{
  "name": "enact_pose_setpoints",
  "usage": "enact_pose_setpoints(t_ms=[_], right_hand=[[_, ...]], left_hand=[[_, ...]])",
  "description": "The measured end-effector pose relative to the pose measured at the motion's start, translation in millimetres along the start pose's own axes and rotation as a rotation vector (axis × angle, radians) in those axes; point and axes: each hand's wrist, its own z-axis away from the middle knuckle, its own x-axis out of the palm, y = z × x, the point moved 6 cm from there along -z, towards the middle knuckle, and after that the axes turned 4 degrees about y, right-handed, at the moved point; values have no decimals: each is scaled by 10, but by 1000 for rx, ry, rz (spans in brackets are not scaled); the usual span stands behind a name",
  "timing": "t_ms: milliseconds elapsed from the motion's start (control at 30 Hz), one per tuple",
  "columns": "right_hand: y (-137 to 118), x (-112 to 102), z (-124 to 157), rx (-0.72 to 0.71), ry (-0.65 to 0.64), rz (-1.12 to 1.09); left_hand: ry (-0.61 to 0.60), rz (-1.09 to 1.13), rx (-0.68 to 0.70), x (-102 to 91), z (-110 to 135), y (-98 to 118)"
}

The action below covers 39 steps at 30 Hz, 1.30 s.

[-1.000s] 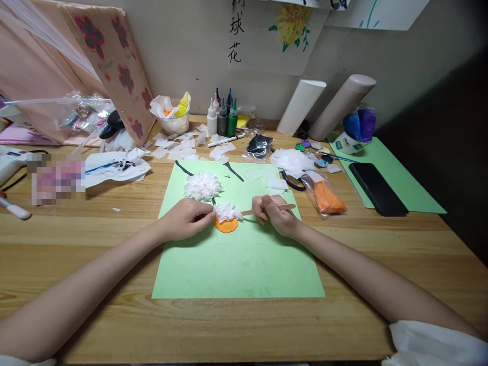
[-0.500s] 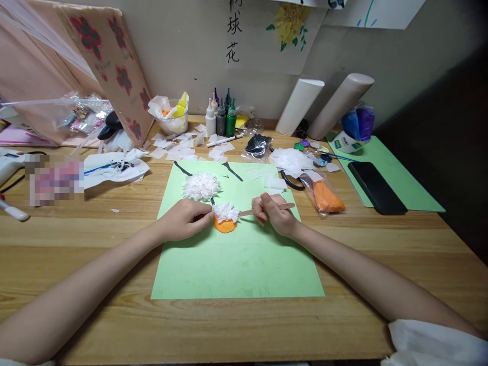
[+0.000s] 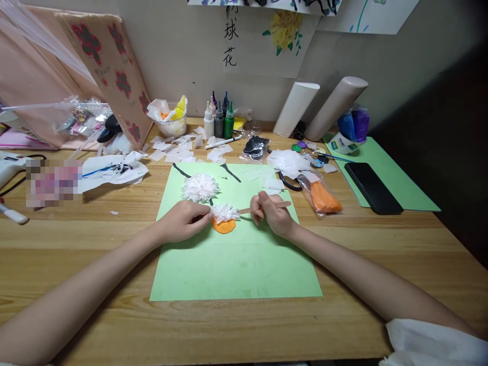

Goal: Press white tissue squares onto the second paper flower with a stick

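- The right hand [image 3: 271, 213] is closing its grip around a thin wooden stick [image 3: 280, 205], thumb and fingers pinching it pen-fashion near its middle.
- The stick is lying with its long axis running almost left to right. Its far end is poking out past the hand to the right, and its working tip is pointing left into the white tissue tuft [image 3: 224, 211].
- The left hand [image 3: 183, 221] is resting on the green paper sheet [image 3: 236, 269], its grip pinched shut on the left edge of the tuft, where the tissue is meeting the orange clay disc [image 3: 224, 227].
- The tuft is sitting between the two hands, directly right of the left fingertips and left of the right hand. The left hand is touching it, while the right hand is staying apart and reaching it only through the stick.
- The tuft is looking ragged and fluffy, made of crumpled white scraps, and it is covering the upper part of the flat, rounded disc, leaving the lower rim showing.
- The disc is lying on the sheet near its middle, and the sheet is lying flat on the wooden tabletop [image 3: 114, 239].
- Just behind the left hand, a fuller white tissue flower [image 3: 200, 187] is sitting on the same sheet beside black stem lines.
- Further back, loose tissue squares [image 3: 183, 148], small paint bottles [image 3: 219, 122], scissors [image 3: 287, 183] and a bag of orange clay [image 3: 324, 199] are lying about.
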Motion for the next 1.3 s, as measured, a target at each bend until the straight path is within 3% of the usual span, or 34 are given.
enact_pose_setpoints(t_ms=[267,433,833,1100,1200,1300], right_hand=[[-69,49,22,-41,-60,93],[-26,-8,16,-8,-4,17],[-24,53,-21,54,-110,-6],[-49,91,1,-2,-167,53],[-92,-34,-7,-104,-29,61],[-169,-347,-63,-193,270,244]], left_hand=[[-4,-3,-9,0,10,6],[0,5,-2,-5,7,11],[2,-11,7,-6,9,13],[9,-13,9,-17,-1,22],[1,-14,1,-14,2,16],[-2,-32,-10,-7,9,3]])
